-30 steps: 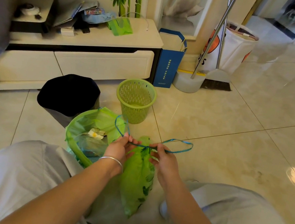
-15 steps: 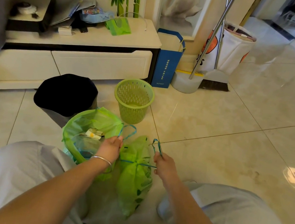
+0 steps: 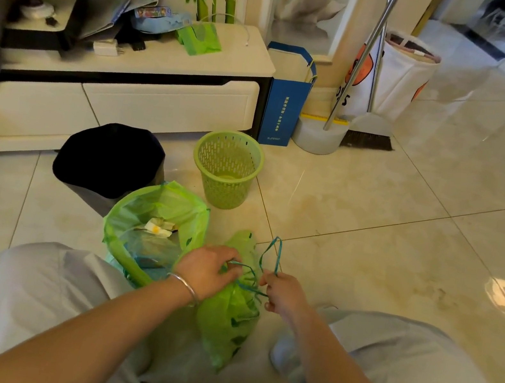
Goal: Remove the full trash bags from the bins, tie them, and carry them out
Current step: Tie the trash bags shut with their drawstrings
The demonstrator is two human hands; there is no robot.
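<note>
Head view, I log: small green bag (image 3: 226,325) on floor between knees, neck cinched. Left grip (image 3: 206,271) closed on blue drawstring (image 3: 247,286) at bag neck. Right grip (image 3: 285,293) pinched on drawstring loop, just beside left. Lined bin bag (image 3: 153,228) open, trash inside, just left of small bag. Empty green basket (image 3: 227,166) behind it. Black bin (image 3: 108,159) left of basket.

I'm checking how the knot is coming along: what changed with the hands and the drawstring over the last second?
The left hand and right hand drew together over the green bag; the blue drawstring, first stretched wide, now sits gathered at its neck, one loop sticking up. Both hands kept hold. The open bag and green basket stayed put.
</note>
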